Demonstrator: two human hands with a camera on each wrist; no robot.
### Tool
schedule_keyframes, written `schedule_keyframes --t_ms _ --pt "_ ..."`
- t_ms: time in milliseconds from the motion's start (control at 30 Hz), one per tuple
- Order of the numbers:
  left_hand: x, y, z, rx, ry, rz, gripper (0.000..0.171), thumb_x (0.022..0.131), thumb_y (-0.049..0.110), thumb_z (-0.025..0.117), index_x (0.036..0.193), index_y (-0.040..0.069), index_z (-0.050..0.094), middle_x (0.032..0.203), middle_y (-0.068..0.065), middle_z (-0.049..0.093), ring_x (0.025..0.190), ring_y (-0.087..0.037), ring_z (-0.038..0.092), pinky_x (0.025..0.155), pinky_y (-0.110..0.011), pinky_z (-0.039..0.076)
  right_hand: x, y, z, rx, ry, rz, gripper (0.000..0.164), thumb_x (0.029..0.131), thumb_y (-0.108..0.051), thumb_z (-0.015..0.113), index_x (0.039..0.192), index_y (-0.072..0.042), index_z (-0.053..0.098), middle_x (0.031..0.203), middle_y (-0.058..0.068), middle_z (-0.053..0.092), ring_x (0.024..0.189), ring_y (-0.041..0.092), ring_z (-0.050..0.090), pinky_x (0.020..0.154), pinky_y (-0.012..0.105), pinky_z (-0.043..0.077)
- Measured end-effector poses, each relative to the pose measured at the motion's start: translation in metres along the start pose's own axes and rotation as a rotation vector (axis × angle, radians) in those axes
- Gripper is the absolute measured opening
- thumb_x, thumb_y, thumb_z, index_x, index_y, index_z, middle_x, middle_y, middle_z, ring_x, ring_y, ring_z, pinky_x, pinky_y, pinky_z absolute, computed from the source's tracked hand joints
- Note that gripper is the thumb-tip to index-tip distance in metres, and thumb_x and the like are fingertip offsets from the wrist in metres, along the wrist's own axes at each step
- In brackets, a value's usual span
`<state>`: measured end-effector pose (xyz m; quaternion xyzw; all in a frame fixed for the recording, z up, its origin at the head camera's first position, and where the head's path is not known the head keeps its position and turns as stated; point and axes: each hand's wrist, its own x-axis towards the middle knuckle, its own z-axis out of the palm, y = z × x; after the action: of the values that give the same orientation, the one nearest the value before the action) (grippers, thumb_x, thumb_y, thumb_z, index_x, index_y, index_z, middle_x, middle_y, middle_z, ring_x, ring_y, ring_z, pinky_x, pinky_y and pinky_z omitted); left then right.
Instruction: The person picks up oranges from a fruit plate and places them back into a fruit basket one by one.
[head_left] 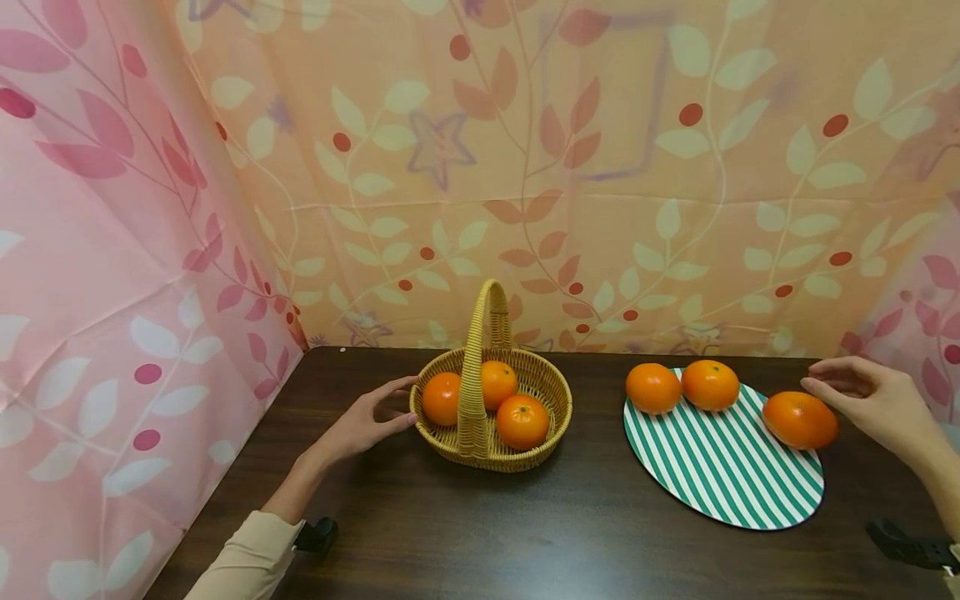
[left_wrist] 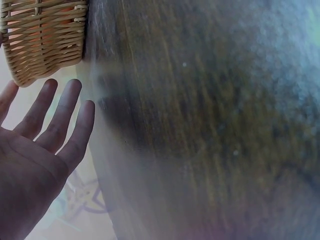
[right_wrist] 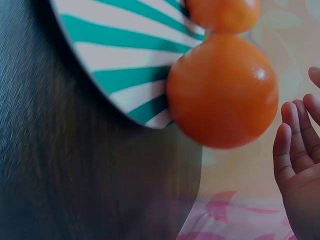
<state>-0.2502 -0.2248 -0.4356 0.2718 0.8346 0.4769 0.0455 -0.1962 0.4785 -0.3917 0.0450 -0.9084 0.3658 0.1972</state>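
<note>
A yellow wicker basket (head_left: 546,373) with a tall arched handle stands on the table, three oranges (head_left: 522,422) inside it. At its left side my left hand (head_left: 367,423) reaches the rim with spread fingers; the left wrist view shows the fingers (left_wrist: 66,112) extended beside the woven wall. Three more oranges are on a green-and-white striped oval mat (head_left: 720,467), two of them at its back edge. My right hand (head_left: 877,404) is just right of the nearest orange (head_left: 799,420), its fingers loosely bent and holding nothing. In the right wrist view a gap separates that hand from the orange.
The dark wooden table (head_left: 540,533) extends in front of the basket and mat. A floral curtain (head_left: 480,208) hangs directly behind the table, and a pink one (head_left: 112,250) lines the left side. Black straps (head_left: 317,535) are on the wrists.
</note>
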Motion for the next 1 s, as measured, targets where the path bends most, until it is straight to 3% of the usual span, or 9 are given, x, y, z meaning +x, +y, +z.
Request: schedule_keyframes --t_ms 133,233,400,533,600,700,800,900,1000 --pt "0.0 0.002 0.0 -0.015 -0.003 0.015 0.062 0.098 0.015 0.071 0.153 0.005 0.043 0.146 -0.02 0.049 0.122 -0.043 0.055 0.096 -0.053 0.05 -0.004 0.008 -0.001 -0.019 -0.046 0.008 0.041 0.093 -0.016 0.077 0.122 0.006 0.058 0.099 -0.031 0.056 0.082 -0.015 0.054 0.063 0.007 0.046" --pt "0.0 0.002 0.0 -0.024 -0.004 0.016 0.062 0.098 0.013 0.071 0.153 0.005 0.043 0.146 -0.021 0.049 0.121 -0.042 0.056 0.095 -0.053 0.051 -0.007 0.015 0.0 -0.029 -0.111 0.031 0.056 0.094 -0.019 0.077 0.136 0.005 0.048 0.116 -0.01 0.056 0.092 -0.015 0.046 0.066 0.005 0.042" --pt "0.0 0.003 0.0 -0.023 -0.008 0.003 0.062 0.098 0.014 0.07 0.153 0.005 0.043 0.146 -0.023 0.049 0.119 -0.043 0.058 0.094 -0.054 0.051 -0.011 0.026 0.007 -0.036 -0.246 0.04 0.078 0.096 -0.019 0.073 0.153 0.006 0.024 0.14 0.039 0.033 0.117 0.039 0.043 0.071 0.001 0.035" --pt "0.0 0.003 0.0 -0.019 -0.01 -0.011 0.063 0.098 0.016 0.071 0.154 0.006 0.043 0.144 -0.024 0.049 0.116 -0.043 0.06 0.093 -0.054 0.051 -0.014 0.035 0.009 -0.002 -0.295 0.043 0.083 0.097 -0.015 0.07 0.156 0.006 0.016 0.142 0.045 0.027 0.115 0.06 0.033 0.071 0.001 0.036" --pt "0.0 0.002 0.0 -0.018 -0.009 -0.01 0.063 0.098 0.015 0.071 0.154 0.006 0.043 0.144 -0.024 0.049 0.117 -0.043 0.06 0.094 -0.054 0.051 -0.015 0.037 0.009 -0.001 -0.293 0.045 0.083 0.097 -0.015 0.071 0.156 0.006 0.016 0.141 0.045 0.028 0.116 0.051 0.038 0.07 0.001 0.036" --pt "0.001 0.001 0.0 -0.022 -0.009 -0.006 0.063 0.098 0.015 0.071 0.154 0.005 0.043 0.145 -0.023 0.048 0.117 -0.043 0.059 0.094 -0.054 0.051 -0.016 0.038 0.008 -0.004 -0.291 0.04 0.083 0.096 -0.015 0.072 0.154 0.009 0.018 0.141 0.044 0.03 0.111 0.014 0.046 0.07 0.002 0.038" --pt "0.0 0.002 0.0 -0.011 -0.003 -0.005 0.063 0.098 0.015 0.071 0.153 0.006 0.043 0.144 -0.023 0.05 0.12 -0.044 0.057 0.096 -0.057 0.049 -0.017 0.039 0.008 -0.046 -0.29 0.044 0.078 0.094 -0.017 0.075 0.15 0.009 0.027 0.136 0.04 0.038 0.096 -0.014 0.035 0.069 0.007 0.042" --pt "0.0 0.004 0.0 0.001 0.002 -0.01 0.062 0.098 0.017 0.071 0.153 0.007 0.044 0.142 -0.023 0.052 0.123 -0.044 0.055 0.097 -0.059 0.047 -0.019 0.04 0.009 -0.068 -0.298 0.042 0.069 0.093 -0.017 0.077 0.142 0.011 0.038 0.128 0.034 0.048 0.09 -0.014 0.042 0.067 0.011 0.045" --pt "-0.001 0.005 0.0 -0.002 0.003 -0.015 0.063 0.098 0.017 0.071 0.153 0.007 0.044 0.141 -0.023 0.053 0.123 -0.046 0.055 0.097 -0.061 0.047 -0.021 0.042 0.008 -0.065 -0.282 0.047 0.063 0.092 -0.017 0.078 0.137 0.01 0.044 0.118 0.01 0.059 0.086 -0.011 0.049 0.067 0.012 0.046"
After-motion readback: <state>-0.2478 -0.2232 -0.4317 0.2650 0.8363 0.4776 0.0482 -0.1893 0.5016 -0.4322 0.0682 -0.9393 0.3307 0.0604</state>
